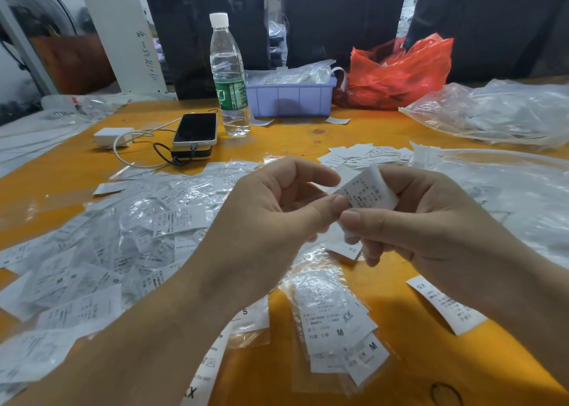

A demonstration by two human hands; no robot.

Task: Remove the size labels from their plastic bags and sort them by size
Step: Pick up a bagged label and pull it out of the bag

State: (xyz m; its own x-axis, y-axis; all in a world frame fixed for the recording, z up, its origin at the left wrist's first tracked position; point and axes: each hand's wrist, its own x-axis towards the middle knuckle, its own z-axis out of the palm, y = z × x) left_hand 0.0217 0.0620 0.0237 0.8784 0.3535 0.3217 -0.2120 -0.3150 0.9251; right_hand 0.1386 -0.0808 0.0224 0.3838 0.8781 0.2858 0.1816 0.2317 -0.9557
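Note:
Both hands meet above the middle of the orange table point(308, 135). My right hand point(425, 218) grips a bent white size label point(368, 190) with small print, held up between thumb and fingers. My left hand point(271, 208) pinches its left edge with thumb and forefinger; I cannot tell if a clear bag still covers it. A large heap of bagged labels point(123, 236) lies to the left. Below the hands sits a stack marked M point(341, 328). A loose XS label point(443, 304) lies at the right, another XS label point(346, 248) under the hands.
A water bottle point(229, 76), a phone on a power bank point(195, 130) with cables, a white charger point(112, 136), a purple bin point(291, 96) and a red plastic bag point(397, 73) stand at the back. Clear plastic bags point(498, 113) pile at the right. More loose labels point(366, 155) lie behind the hands.

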